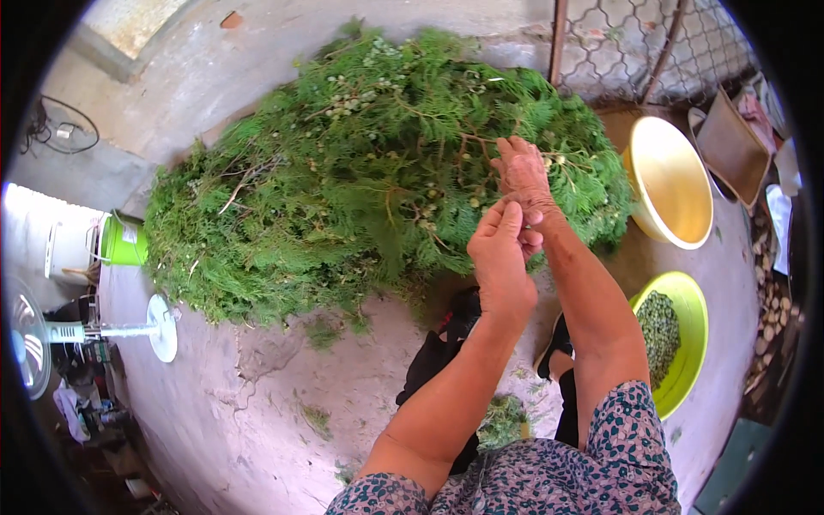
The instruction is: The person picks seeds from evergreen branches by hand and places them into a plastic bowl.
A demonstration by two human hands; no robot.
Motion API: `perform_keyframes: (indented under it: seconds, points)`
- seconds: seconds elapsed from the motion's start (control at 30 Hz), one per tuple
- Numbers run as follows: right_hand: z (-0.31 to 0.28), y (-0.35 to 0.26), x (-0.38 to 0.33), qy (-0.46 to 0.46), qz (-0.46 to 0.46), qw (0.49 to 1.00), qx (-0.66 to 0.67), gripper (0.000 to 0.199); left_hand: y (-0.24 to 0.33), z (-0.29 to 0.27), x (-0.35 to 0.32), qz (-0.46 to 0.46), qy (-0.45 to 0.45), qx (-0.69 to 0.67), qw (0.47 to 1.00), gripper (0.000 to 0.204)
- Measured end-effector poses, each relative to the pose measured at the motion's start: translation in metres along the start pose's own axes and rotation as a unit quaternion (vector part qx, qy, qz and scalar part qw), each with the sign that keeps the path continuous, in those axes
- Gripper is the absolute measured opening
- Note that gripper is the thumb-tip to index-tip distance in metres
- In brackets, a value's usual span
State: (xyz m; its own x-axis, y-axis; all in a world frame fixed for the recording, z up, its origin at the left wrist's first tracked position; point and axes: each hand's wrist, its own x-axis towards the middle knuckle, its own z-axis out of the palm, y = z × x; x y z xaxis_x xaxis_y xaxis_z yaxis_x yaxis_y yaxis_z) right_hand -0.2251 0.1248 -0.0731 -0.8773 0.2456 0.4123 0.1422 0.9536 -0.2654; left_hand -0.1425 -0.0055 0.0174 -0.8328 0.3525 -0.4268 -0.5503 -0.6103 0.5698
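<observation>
A large heap of cut evergreen branches point(343, 180), with flat feathery leaves and small pale green cones point(348, 103), lies in front of me. My right hand point(524, 172) reaches over its right part. Its fingers are bent, and a brown twig point(475, 137) of an evergreen branch runs up to their tips. Just below it, close to the right wrist, my left hand point(505, 253) is closed in a pinch, thumb against fingers. Whatever lies between those fingertips is too small to make out.
On the right stand a yellow basin point(637, 184) and a lime green basin point(697, 343) holding small green cones. Wire mesh point(627, 43) rises behind. A fan point(159, 329) and a green bucket point(124, 240) are at left. Leaf scraps point(316, 419) lie on the concrete floor.
</observation>
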Motion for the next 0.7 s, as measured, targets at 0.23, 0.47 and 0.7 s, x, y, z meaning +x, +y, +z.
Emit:
perform_keyframes:
  seconds: [0.23,0.47,0.7]
  points:
    - [0.000,-0.038,0.032,-0.135,0.049,0.981,-0.132,0.028,0.022,-0.009,0.004,-0.006,0.016,-0.013,1.000,0.019]
    - [0.015,-0.035,0.021,-0.138,0.092,0.977,-0.130,0.019,0.030,-0.014,0.010,0.002,-0.004,-0.032,0.999,0.017]
    - [-0.011,-0.017,-0.029,-0.014,0.029,0.999,0.016,0.018,0.030,-0.015,0.012,-0.004,-0.031,-0.029,0.999,0.016]
